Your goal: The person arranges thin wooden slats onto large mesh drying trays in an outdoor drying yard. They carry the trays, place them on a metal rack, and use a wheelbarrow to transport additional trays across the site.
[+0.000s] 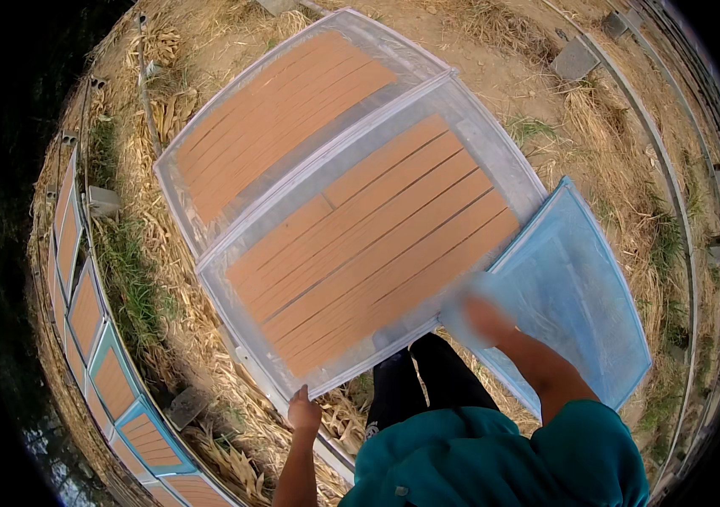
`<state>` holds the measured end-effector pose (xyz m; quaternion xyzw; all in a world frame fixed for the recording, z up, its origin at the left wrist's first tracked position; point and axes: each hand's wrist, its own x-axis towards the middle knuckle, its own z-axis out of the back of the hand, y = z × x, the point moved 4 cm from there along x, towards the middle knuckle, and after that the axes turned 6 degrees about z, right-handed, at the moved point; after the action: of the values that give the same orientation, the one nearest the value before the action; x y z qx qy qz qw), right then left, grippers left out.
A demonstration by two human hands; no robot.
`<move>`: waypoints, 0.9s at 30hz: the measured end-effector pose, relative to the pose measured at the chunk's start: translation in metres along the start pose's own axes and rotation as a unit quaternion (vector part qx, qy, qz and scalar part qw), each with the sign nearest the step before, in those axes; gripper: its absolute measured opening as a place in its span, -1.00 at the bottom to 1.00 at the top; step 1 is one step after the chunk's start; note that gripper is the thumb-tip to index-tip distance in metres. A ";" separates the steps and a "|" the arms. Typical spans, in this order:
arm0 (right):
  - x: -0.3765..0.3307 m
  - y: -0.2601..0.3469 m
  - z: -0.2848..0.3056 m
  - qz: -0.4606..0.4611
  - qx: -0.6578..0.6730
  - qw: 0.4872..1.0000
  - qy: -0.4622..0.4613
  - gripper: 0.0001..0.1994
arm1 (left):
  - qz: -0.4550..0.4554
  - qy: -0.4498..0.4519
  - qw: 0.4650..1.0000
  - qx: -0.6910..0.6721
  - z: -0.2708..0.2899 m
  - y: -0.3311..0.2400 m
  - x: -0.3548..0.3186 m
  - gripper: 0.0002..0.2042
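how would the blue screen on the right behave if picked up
The blue screen probably feels light for its size, since its sheet looks thin and translucent. Its distinct border suggests stiff edges, while the wrinkled sheet may sag.

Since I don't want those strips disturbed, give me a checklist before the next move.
1. Left hand at the corner of the near white-framed screen: ok.
2. Right hand grip: cannot tell, motion blur.
3. Brown strips within the near screen's frame: ok.
4. Blue-framed screen visibly apart from the near one: not ok, their edges meet in this view.
5. Support under the near screen: cannot tell, mostly hidden.
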<state>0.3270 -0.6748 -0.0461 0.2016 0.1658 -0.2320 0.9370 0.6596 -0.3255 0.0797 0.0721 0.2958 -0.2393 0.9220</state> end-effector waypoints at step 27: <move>0.211 -0.023 0.008 0.087 -0.254 0.963 0.039 -0.40 | -0.191 -0.094 0.974 0.074 -0.091 -0.102 0.201 -0.34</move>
<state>0.4935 -0.7745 -0.1315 -0.0201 0.2369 -0.0916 0.9670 0.7071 -0.4700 -0.1101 0.0592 0.1982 -0.4376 0.8751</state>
